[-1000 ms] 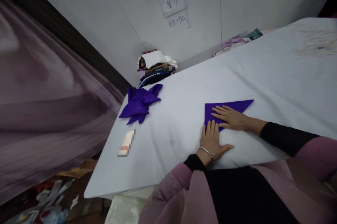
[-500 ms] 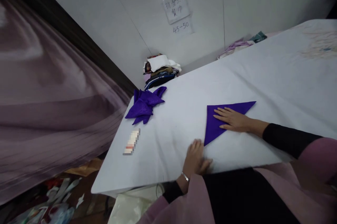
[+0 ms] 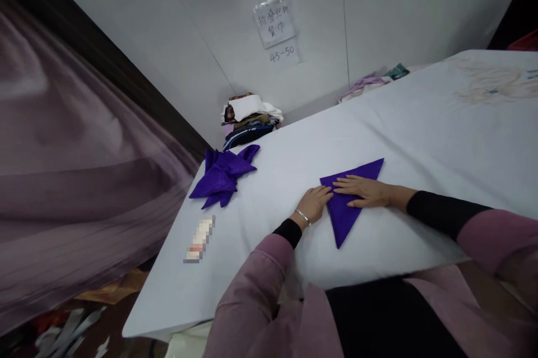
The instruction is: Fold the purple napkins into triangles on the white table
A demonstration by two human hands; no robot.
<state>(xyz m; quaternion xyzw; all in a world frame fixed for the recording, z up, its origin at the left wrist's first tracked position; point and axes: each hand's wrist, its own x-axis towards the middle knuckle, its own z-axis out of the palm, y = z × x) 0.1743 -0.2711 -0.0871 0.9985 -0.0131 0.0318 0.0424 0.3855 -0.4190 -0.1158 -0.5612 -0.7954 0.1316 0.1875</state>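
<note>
A purple cloth napkin [image 3: 343, 224], folded into a triangle, lies on the white-covered table [image 3: 269, 240] in front of me. My right hand [image 3: 366, 191] rests flat across its middle, palm down with the fingers stretched to the left. At the napkin's left edge is my left hand [image 3: 313, 204], its extended fingertips touching the cloth near the upper left corner. Neither hand grips anything. More purple cloth [image 3: 223, 175], shaped into several points, sits toward the table's left side.
A small pixelated strip [image 3: 200, 239] lies near the left table edge. Stacked folded clothes [image 3: 250, 121] stand at the wall, and further cloths [image 3: 365, 85] lie farther right. A handwritten sign [image 3: 275, 26] is on the wall. A mauve curtain [image 3: 79, 179] hangs at left.
My left hand has moved up and away from me, from the napkin's lower corner to its left edge. The napkin has turned slightly under my right hand, which stays flat on it.
</note>
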